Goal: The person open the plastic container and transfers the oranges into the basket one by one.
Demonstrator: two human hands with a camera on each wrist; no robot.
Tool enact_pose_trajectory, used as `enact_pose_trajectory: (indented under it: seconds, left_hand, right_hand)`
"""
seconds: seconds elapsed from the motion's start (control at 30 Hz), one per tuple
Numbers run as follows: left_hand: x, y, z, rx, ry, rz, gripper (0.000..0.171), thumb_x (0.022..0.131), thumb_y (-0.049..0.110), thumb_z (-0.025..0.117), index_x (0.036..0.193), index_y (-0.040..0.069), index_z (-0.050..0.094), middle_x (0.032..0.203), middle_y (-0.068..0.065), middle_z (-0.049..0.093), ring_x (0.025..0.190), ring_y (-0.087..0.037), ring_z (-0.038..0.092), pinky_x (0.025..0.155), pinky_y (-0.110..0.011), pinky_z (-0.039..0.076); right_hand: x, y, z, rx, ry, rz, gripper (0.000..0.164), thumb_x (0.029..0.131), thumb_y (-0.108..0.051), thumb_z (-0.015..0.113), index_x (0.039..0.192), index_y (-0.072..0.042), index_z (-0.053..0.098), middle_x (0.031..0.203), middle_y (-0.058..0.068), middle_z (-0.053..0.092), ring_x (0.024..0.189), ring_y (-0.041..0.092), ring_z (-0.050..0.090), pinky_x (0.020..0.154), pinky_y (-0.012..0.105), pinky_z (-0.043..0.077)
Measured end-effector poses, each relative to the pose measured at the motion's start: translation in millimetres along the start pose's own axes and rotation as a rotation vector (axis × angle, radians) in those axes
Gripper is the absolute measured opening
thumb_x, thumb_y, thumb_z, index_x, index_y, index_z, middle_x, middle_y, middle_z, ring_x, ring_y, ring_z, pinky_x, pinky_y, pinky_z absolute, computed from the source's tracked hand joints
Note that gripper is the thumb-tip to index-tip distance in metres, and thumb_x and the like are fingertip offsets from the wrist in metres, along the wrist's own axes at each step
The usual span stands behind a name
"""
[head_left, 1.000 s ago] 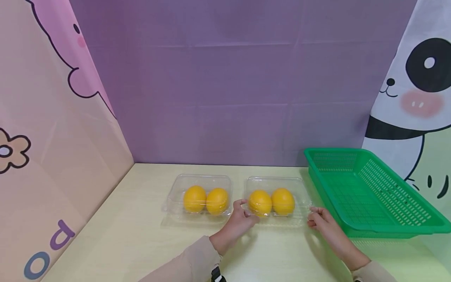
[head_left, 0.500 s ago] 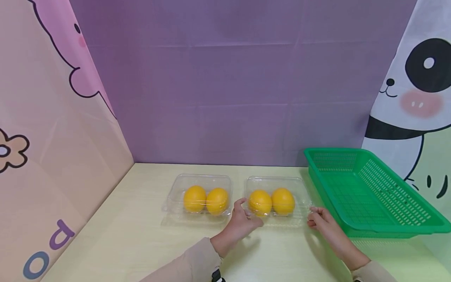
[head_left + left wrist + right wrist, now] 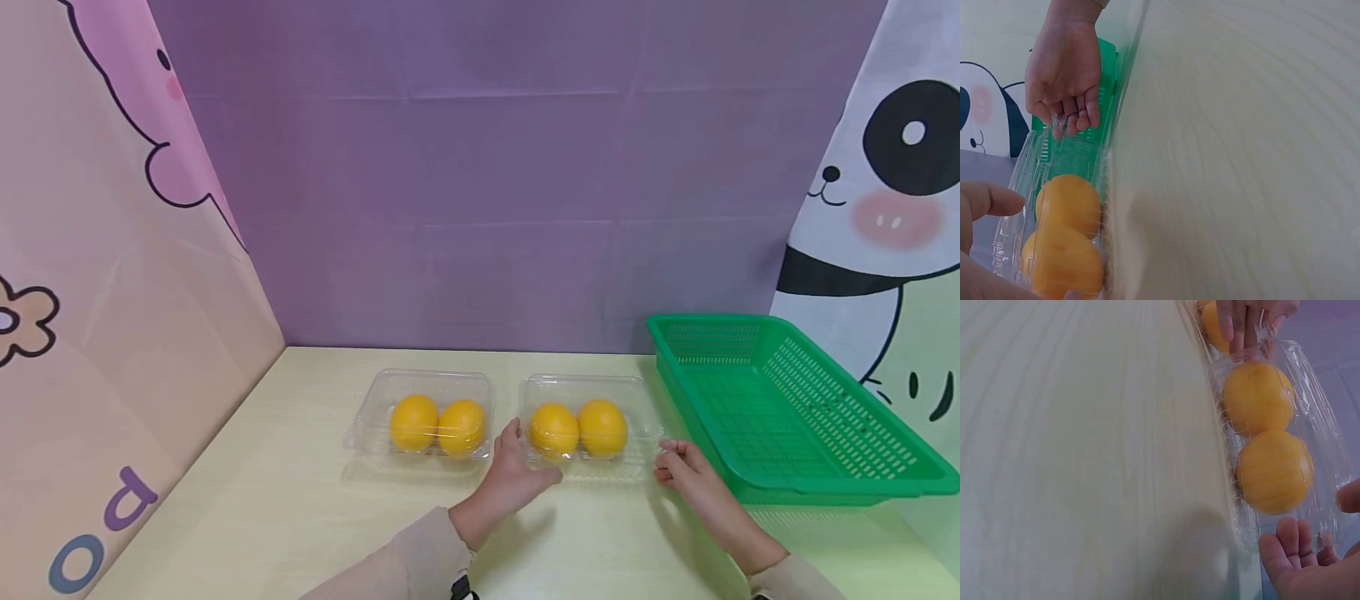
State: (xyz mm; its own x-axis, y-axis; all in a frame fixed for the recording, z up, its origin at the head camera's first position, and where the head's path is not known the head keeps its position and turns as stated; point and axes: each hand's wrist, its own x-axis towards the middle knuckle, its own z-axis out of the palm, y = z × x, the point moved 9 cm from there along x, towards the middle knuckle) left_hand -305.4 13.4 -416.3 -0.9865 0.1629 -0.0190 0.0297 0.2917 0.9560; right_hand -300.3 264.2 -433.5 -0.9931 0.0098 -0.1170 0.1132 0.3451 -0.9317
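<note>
Right clear box (image 3: 577, 390): lies on pale table (image 3: 247, 500) near the middle, just left of green basket (image 3: 791, 433); contains two yellow balls (image 3: 603, 427), placed side by side.
Left hand (image 3: 512, 475): reaches to the near left corner of this box, with fingers rather straight and thumb spread apart; impossible to tell about contact with the plastic.
Right hand (image 3: 686, 471): pinches the near right corner of the same box between thumb and finger.
Left clear box (image 3: 438, 385): rests beside, with a narrow gap between; contains two similar balls (image 3: 415, 423).
Basket: stands at right, with perforated walls.
Sleeves (image 3: 420, 546): beige, at the near side.
Backdrop (image 3: 465, 167): purple, along the far side.
Panda drawing (image 3: 900, 183): at far right.
</note>
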Motion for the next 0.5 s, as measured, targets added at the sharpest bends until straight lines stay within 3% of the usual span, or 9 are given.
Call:
enact_pose_trajectory:
  seconds: [0.2,0.37,0.5]
  left_hand:
    - [6.7,8.6,-4.8,0.091,0.006,0.103,0.096,0.08,0.013,0.076,0.155,-0.005,0.018,0.154,-0.027,0.022,0.137,-0.044,0.036,0.111,-0.058,0.035]
    - [10.7,22.4,-8.7,0.192,-0.04,0.232,0.09,0.081,0.013,0.076,0.152,-0.006,0.025,0.157,-0.026,0.02,0.137,-0.043,0.038,0.11,-0.056,0.037]
    - [12.6,30.1,-11.0,0.288,-0.079,0.272,0.087,0.083,0.017,0.077,0.152,-0.004,0.028,0.156,-0.024,0.023,0.137,-0.042,0.04,0.11,-0.054,0.038]
  right_hand:
    - [0,-1,0,-0.003,-0.002,-0.007,0.048,0.107,-0.019,0.039,0.14,0.012,0.025,0.133,0.026,0.04,0.11,0.026,0.052,0.092,0.027,0.049]
    - [-1,-2,0,-0.005,0.002,-0.005,0.048,0.106,-0.019,0.039,0.141,0.012,0.025,0.132,0.026,0.041,0.108,0.025,0.052,0.091,0.026,0.049]
    - [-1,-1,0,-0.01,0.009,0.005,0.048,0.106,-0.019,0.04,0.14,0.012,0.026,0.129,0.025,0.043,0.107,0.025,0.052,0.09,0.027,0.049]
